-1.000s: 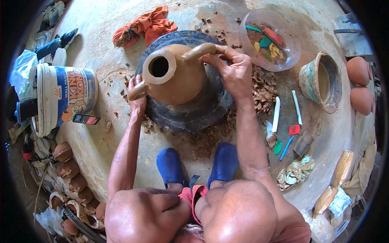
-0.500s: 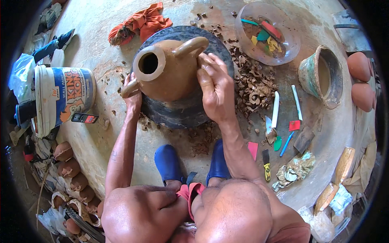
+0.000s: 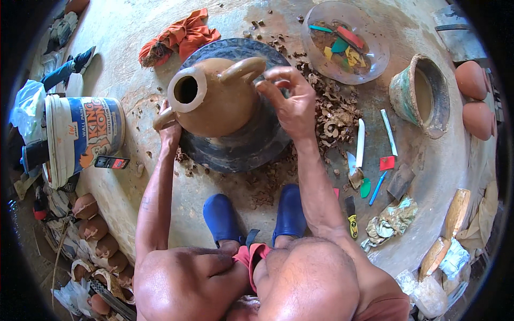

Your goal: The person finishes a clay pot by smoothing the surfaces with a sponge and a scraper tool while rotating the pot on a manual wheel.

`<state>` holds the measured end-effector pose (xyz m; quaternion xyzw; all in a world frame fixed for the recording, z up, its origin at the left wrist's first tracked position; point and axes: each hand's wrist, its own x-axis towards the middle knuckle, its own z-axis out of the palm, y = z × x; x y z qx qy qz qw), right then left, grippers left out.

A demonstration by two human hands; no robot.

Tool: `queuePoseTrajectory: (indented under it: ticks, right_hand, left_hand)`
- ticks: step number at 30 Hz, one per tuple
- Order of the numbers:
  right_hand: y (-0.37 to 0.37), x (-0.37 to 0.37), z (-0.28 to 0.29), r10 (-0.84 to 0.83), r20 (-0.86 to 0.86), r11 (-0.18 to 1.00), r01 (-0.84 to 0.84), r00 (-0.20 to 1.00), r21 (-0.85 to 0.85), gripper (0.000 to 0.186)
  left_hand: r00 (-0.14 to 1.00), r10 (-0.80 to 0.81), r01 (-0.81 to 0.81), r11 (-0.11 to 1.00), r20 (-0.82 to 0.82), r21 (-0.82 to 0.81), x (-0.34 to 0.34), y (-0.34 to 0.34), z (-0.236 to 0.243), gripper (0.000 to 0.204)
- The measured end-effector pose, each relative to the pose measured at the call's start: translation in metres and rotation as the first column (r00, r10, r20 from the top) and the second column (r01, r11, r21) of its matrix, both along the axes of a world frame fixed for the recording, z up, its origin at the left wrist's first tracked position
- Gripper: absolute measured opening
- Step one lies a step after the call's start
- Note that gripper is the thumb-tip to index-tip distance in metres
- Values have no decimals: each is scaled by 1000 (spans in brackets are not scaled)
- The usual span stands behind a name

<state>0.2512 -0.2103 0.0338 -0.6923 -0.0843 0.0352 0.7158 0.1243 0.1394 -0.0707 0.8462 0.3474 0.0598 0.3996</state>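
A brown clay jug (image 3: 225, 115) with a round open mouth, a loop handle (image 3: 243, 69) at its upper right and a short spout (image 3: 164, 119) at its left sits tilted on a dark round turntable (image 3: 235, 158). My left hand (image 3: 170, 131) is closed about the jug's left side by the spout, most of its fingers hidden behind it. Just off the jug's right side, near the handle, my right hand (image 3: 294, 104) is raised open, its fingers bent and thumb apart, with nothing seen in it.
Brown clay shavings (image 3: 334, 115) lie right of the turntable. Beyond are a clear basin (image 3: 383, 56) of coloured scraps, a water pot (image 3: 399, 96), a white stick (image 3: 360, 142) and a knife (image 3: 352, 219). An orange cloth (image 3: 195, 37) and a paint bucket (image 3: 53, 134) stand leftward.
My right hand has come away from the jug's right side, its fingers parting. The left hand stays at the spout. The whole view has shifted slightly.
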Motion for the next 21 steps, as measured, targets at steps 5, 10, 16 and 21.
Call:
queuePoseTrajectory:
  ticks: [5,10,16,21]
  right_hand:
    - [12,17,-9,132,276,978,-170,952,119,38]
    - [4,20,-23,135,396,989,-150,908,5,28]
    - [9,-31,7,-154,102,979,166,983,-118,21]
    - [23,-57,44,48,196,955,13,979,-297,40]
  left_hand:
    - [997,-75,75,993,1,-87,24,-33,52,43]
    - [962,-108,147,978,-252,145,27,1,38,45]
    - [997,-56,52,996,-55,-70,26,-33,68,42]
    - [987,-150,150,989,57,6,19,-24,41,43]
